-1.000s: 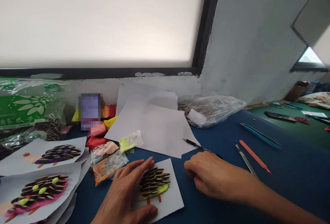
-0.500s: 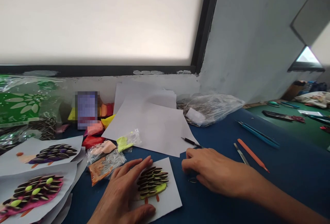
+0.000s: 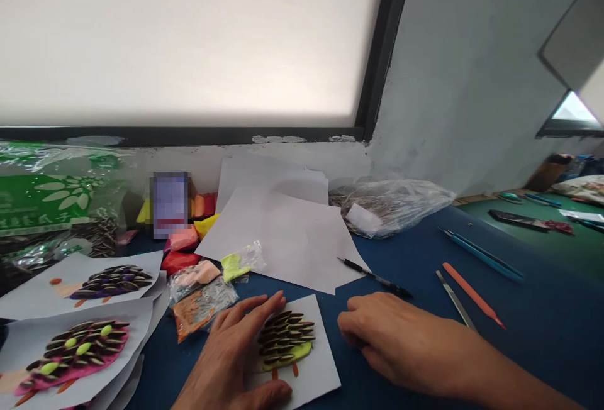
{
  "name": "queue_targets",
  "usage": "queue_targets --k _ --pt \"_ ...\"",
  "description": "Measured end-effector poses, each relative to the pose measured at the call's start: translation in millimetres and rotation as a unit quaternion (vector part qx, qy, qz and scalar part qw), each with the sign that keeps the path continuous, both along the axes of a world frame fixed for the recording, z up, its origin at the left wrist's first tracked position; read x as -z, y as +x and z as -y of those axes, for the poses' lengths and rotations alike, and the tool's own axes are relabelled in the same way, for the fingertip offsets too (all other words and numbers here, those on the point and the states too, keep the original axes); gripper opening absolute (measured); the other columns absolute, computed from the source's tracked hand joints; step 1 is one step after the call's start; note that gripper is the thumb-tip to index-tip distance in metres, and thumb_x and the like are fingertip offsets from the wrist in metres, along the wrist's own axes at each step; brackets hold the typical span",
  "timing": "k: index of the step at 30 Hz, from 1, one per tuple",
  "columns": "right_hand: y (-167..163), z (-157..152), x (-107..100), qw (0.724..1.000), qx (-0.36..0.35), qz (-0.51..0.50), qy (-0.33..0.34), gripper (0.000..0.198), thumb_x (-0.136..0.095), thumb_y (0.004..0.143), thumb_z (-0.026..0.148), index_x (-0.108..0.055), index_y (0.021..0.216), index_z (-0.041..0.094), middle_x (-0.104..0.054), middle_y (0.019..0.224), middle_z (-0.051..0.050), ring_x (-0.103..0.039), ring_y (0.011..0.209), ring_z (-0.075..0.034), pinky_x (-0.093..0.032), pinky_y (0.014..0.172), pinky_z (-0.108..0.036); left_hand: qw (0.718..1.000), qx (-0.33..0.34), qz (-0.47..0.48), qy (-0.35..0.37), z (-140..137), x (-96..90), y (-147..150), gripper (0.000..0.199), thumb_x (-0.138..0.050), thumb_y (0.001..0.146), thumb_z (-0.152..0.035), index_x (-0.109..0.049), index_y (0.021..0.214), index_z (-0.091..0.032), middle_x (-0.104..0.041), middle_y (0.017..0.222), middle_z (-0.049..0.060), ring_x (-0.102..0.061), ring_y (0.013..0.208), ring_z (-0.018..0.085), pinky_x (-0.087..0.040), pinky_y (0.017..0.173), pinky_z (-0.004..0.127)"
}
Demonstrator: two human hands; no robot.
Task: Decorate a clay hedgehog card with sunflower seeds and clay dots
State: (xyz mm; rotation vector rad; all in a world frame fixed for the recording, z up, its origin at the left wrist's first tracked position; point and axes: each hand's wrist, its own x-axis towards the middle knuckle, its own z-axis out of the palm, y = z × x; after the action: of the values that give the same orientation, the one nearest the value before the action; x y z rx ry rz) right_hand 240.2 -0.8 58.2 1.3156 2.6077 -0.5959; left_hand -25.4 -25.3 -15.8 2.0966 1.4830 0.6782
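My left hand lies over the left side of a white card, fingers stretched out and thumb near its lower edge. The card carries a picture of a yellow-green clay body covered with rows of striped sunflower seeds, with two small orange legs below. To the right of the card, my right hand is low over the blue tabletop, its fingers curled and pressed together. Whatever those fingertips may hold is hidden. A black pen lies just beyond this hand.
Finished-looking seed pictures overlap at left. Behind them are a green seed bag and coloured clay packets. White sheets and a clear plastic bag lie by the wall. Tweezers, an orange tool and blue tools are at right.
My right hand has come slightly nearer to me and its fingers have closed. The pen now shows in full, and a small thin item under that hand is hidden. My left hand stays put.
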Motion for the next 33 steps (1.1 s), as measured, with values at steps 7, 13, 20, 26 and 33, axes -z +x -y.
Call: queue_targets --k 7,13,20,26,33 --pt "-8 -2 1 0.999 0.008 -0.015 0.027 0.010 -0.049 0.087 0.014 -0.057 0.084 0.019 -0.060 0.087 -0.004 -0.057 0.080 -0.019 -0.036 0.063 -0.027 1.000 -0.005 -0.003 0.007 -1 3.3 0 0.078 -0.071 0.064 -0.028 -0.046 0.138 -0.037 -0.053 0.138 0.004 -0.046 0.124 0.035 -0.040 0.102 0.051" --pt "-21 -15 12 0.995 0.036 -0.025 0.092 0.023 -0.043 0.094 0.015 -0.059 0.078 0.016 -0.064 0.080 -0.005 -0.059 0.071 -0.017 -0.035 0.060 -0.028 1.000 -0.009 0.006 -0.009 -1 1.9 0 0.081 -0.071 0.062 -0.024 -0.046 0.137 -0.039 -0.053 0.137 0.003 -0.045 0.125 0.035 -0.039 0.103 0.051" --pt "-13 -12 1 0.997 -0.013 -0.031 0.068 0.010 -0.057 0.081 0.010 -0.061 0.085 0.018 -0.060 0.091 -0.004 -0.059 0.078 -0.017 -0.036 0.063 -0.026 1.000 -0.003 0.015 -0.002 -1 3.4 0 0.080 -0.072 0.064 -0.025 -0.046 0.137 -0.039 -0.052 0.138 0.002 -0.044 0.126 0.034 -0.038 0.104 0.050" --pt "-18 -2 7 0.997 -0.019 -0.004 0.080 0.015 -0.048 0.082 0.005 -0.057 0.084 0.017 -0.059 0.086 -0.006 -0.057 0.076 -0.019 -0.036 0.062 -0.028 1.000 -0.004 0.012 0.001 0 1.4 1 0.079 -0.071 0.064 -0.025 -0.046 0.138 -0.037 -0.054 0.137 0.003 -0.044 0.126 0.034 -0.038 0.103 0.050" --pt "-21 -6 4 0.995 0.021 0.000 0.102 0.015 -0.043 0.086 0.006 -0.054 0.084 0.016 -0.059 0.087 -0.007 -0.054 0.071 -0.018 -0.038 0.061 -0.030 1.000 -0.004 0.003 -0.005 1 -8.2 6 0.077 -0.068 0.063 -0.024 -0.049 0.137 -0.033 -0.055 0.135 0.006 -0.044 0.125 0.035 -0.040 0.101 0.049"
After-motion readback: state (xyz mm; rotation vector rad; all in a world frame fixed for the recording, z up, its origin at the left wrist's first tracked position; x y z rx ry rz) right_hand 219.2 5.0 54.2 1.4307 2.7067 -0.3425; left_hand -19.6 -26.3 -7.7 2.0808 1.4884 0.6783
